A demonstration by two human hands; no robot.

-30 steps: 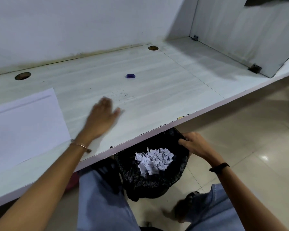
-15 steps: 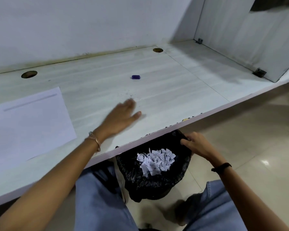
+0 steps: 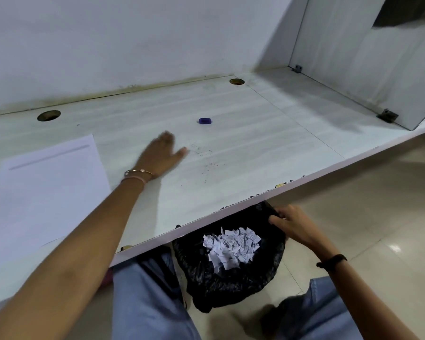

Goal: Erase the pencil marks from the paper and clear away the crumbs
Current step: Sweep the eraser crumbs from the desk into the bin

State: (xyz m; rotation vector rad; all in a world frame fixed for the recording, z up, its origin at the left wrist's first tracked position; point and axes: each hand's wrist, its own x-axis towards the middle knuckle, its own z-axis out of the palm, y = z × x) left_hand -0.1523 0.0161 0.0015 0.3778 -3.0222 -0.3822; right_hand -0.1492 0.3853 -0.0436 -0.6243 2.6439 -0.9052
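Flat and open over the table (image 3: pixel 268 133), the left grip (image 3: pixel 161 155) has the eraser crumbs (image 3: pixel 205 157) just to its right, toward the bin bag (image 3: pixel 231 283) whose rim the right grip (image 3: pixel 291 223) pinches

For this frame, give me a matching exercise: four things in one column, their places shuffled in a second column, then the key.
Things
1. eraser
2. paper
3. crumbs
4. bin bag

Places
A. gripped at its rim by the right hand, below the desk edge
B. scattered on the desk just right of the left hand
C. flat on the desk, left of the left hand
D. alone on the desk, nearer the wall than the left hand

Pairs: 1-D, 2-C, 3-B, 4-A.
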